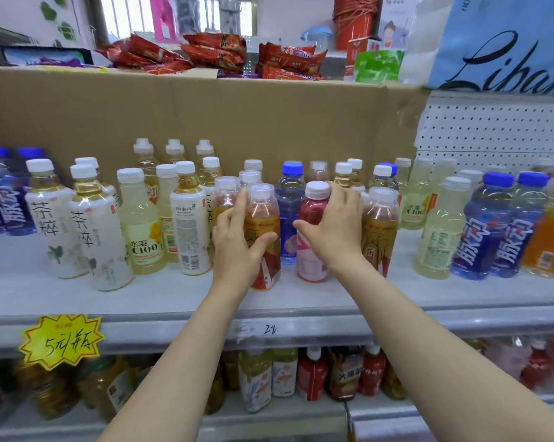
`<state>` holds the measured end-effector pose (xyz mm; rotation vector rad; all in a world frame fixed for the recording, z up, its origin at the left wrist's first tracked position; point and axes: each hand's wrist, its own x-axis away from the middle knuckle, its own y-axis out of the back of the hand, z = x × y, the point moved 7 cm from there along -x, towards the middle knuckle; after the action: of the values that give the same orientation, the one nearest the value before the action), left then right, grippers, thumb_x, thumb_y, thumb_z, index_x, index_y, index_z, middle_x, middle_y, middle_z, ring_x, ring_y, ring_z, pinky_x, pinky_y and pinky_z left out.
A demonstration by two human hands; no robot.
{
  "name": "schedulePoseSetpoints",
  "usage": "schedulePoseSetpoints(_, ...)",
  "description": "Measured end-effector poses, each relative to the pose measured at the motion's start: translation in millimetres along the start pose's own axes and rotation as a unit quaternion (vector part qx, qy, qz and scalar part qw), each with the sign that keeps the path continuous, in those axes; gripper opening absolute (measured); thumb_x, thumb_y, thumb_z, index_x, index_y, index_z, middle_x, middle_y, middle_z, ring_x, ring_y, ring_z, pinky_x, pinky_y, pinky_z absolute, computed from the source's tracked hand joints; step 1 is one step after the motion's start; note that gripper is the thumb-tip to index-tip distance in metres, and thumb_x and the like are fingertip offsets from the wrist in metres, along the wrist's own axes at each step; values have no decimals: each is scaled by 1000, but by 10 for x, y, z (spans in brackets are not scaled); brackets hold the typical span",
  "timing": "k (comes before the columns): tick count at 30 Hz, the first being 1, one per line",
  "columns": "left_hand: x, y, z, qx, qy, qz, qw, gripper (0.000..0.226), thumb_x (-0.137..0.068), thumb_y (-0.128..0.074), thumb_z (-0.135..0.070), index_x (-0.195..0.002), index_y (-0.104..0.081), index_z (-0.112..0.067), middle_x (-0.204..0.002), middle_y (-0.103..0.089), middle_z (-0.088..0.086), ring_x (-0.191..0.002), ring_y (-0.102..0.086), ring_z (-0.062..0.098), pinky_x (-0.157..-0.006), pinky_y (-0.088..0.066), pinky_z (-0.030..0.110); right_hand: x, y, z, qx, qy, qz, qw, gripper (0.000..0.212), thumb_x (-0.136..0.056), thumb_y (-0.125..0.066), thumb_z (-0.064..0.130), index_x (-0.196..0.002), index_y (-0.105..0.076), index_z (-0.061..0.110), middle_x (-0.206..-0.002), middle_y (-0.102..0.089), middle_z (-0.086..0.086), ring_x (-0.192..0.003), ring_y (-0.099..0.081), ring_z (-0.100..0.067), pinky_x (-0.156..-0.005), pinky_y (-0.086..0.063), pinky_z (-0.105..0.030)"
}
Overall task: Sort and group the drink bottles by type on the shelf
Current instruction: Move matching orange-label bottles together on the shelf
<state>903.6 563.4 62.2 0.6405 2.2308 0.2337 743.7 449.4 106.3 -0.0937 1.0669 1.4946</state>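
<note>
On the white shelf stand many drink bottles of mixed types. My left hand grips an orange-labelled tea bottle with a clear cap at the shelf's middle. My right hand grips a pink-red drink bottle with a white cap just to its right. A blue-capped water bottle stands between and behind them. Another orange-labelled bottle stands right of my right hand.
White tea bottles and pale yellow C100 bottles stand to the left, blue sports drinks at the right and far left. A cardboard sheet backs the shelf. A yellow price tag hangs on the front rail. More bottles fill the shelf below.
</note>
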Motion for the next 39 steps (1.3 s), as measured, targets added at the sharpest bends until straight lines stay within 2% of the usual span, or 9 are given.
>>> schedulePoseSetpoints(5, 34, 4, -3, 0, 0, -8, 1000, 90, -90, -74, -35, -160, -18, -41, -148, -41, 2, -135, -37, 21, -110, -31, 37, 255, 56, -25, -112, -4, 52, 992, 71, -79, -87, 33, -137, -44, 28, -120, -65, 7, -109, -62, -16, -94, -50, -33)
schedulePoseSetpoints(10, 39, -7, -2, 3, 7, -14, 1000, 90, -91, -73, -33, -160, -17, -42, -149, -40, 1, -137, -36, 21, -113, -34, 43, 517, 662, -216, -255, -33, -36, 966, 58, -77, -89, 24, -124, -57, 33, -101, -69, 21, -89, -67, 9, -80, -49, -8)
schedulePoseSetpoints(14, 134, 11, -223, -69, -20, -81, 994, 86, -90, -73, -25, -160, -25, -20, -154, -38, 10, -143, -29, 28, -121, -26, 47, 512, 1111, -500, -281, -57, -97, 953, 67, -74, -91, 37, -133, -59, 31, -111, -72, 11, -99, -69, -1, -92, -56, -29)
schedulePoseSetpoints(17, 264, -48, -614, -41, -111, -125, 985, 73, -94, -69, -21, -156, -33, -10, -157, -36, 12, -146, -28, 24, -123, -13, 24, 508, 1307, -708, -263, -72, -134, 953, 63, -75, -91, 32, -128, -56, 35, -112, -70, 12, -100, -68, 0, -96, -55, -30)
schedulePoseSetpoints(19, 254, -241, -788, 20, -134, -73, 988, 65, -97, -66, -23, -154, -37, -11, -155, -41, 8, -145, -32, 19, -123, -18, 22, 525, 1351, -863, -249, -80, -147, 954, 62, -76, -90, 31, -127, -54, 35, -112, -69, 13, -98, -67, 4, -93, -55, -25)
schedulePoseSetpoints(24, 39, -860, -833, 156, -36, 98, 982, 66, -99, -62, -35, -157, -33, -23, -157, -42, -4, -145, -37, 10, -119, -36, 41, 527, 1295, -1155, -210, -85, -120, 967, 59, -80, -87, 28, -125, -50, 36, -108, -59, 27, -90, -57, 25, -76, -43, 1)
schedulePoseSetpoints(27, -143, -1192, -720, 183, 67, 166, 967, 70, -98, -59, -46, -158, -27, -31, -158, -42, -7, -144, -40, 15, -116, -38, 53, 394, 1267, -1262, -226, -87, -90, 966, 61, -81, -86, 30, -131, -51, 37, -116, -64, 18, -103, -62, 12, -88, -49, -10)
schedulePoseSetpoints(30, -209, -1453, -579, 204, 141, 224, 943, 53, -99, -58, -44, -149, -45, -31, -142, -59, -4, -132, -55, 21, -107, -47, 54, 278, 1201, -1373, -233, -90, -39, 968, 67, -84, -82, 35, -144, -52, 27, -128, -66, 7, -114, -64, -4, -101, -54, -31)
schedulePoseSetpoints(39, -95, -1371, -495, 251, 159, 225, 928, 42, -96, -63, -38, -136, -58, -25, -124, -68, -6, -113, -64, 14, -90, -56, 38, 258, 1101, -1520, -287, -101, -12, 953, 76, -73, -84, 46, -142, -55, 30, -124, -71, 4, -115, -68, -10, -102, -55, -41)
